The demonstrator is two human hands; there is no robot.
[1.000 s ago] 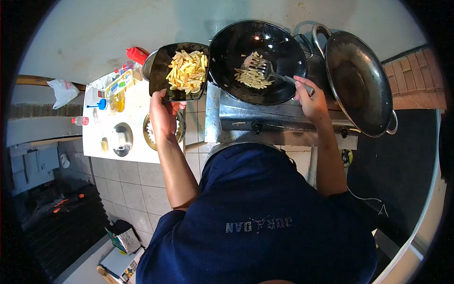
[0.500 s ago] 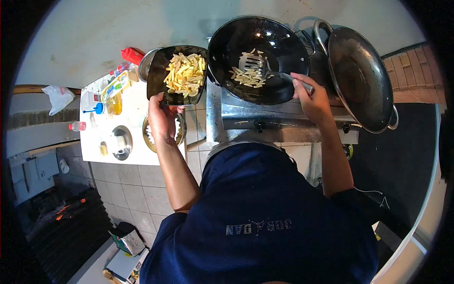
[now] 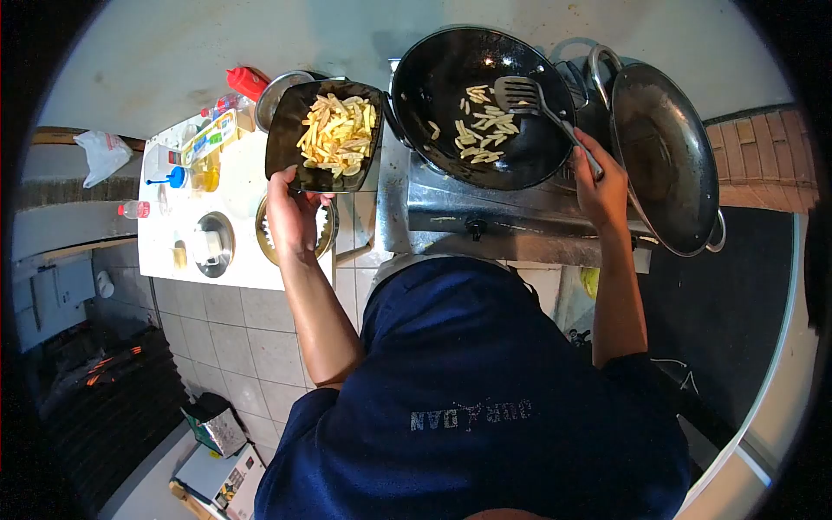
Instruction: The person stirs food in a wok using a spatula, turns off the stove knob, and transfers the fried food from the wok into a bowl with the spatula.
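Observation:
My left hand (image 3: 293, 212) grips the near edge of a dark square bowl (image 3: 284, 130), which holds a heap of cut fries (image 3: 338, 134). Just right of the bowl is a black wok (image 3: 546, 139) on the stove, with more pale fries (image 3: 485, 134) spread over its bottom. In my right hand (image 3: 601, 178) is the handle of a slotted metal spatula (image 3: 518, 95). The spatula's head is over the wok's right part, above and right of the fries there.
A second wok (image 3: 667, 156) sits at the right. The metal stove (image 3: 433, 212) has a knob in front. On the white table (image 3: 165, 260) at left are a metal bowl (image 3: 227, 245), a red bottle (image 3: 246, 82), an oil bottle (image 3: 206, 173) and a bowl with white contents (image 3: 270, 232).
The spatula has moved right and up, away from the fries in the wok. Those fries have become more spread out. My right hand has shifted right, while my left still holds the bowl.

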